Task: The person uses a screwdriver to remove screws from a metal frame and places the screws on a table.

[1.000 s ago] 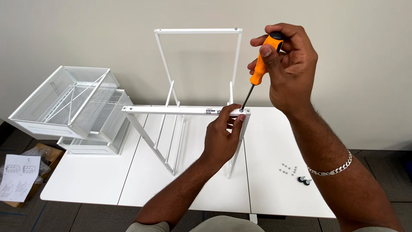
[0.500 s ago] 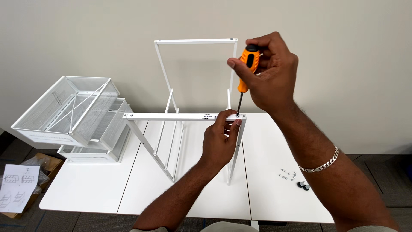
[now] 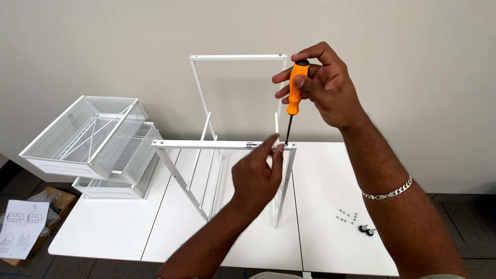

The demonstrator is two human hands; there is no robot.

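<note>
Nearest us, we see the left hand (image 3: 257, 178) with its fingers (image 3: 269, 144) pinched on the top corner of the white metal frame (image 3: 217, 145), which stands upright on the white worktop (image 3: 108, 232). Just above them the right hand (image 3: 325, 85) has its fingers (image 3: 305, 81) clamped on the orange handle of a screwdriver (image 3: 293, 95), its tip set down on that same corner. Off to the left of the fingers sit stacked white mesh baskets (image 3: 88, 137), and low to the right lie small screws (image 3: 347, 216) and two black casters (image 3: 367, 230).
</note>
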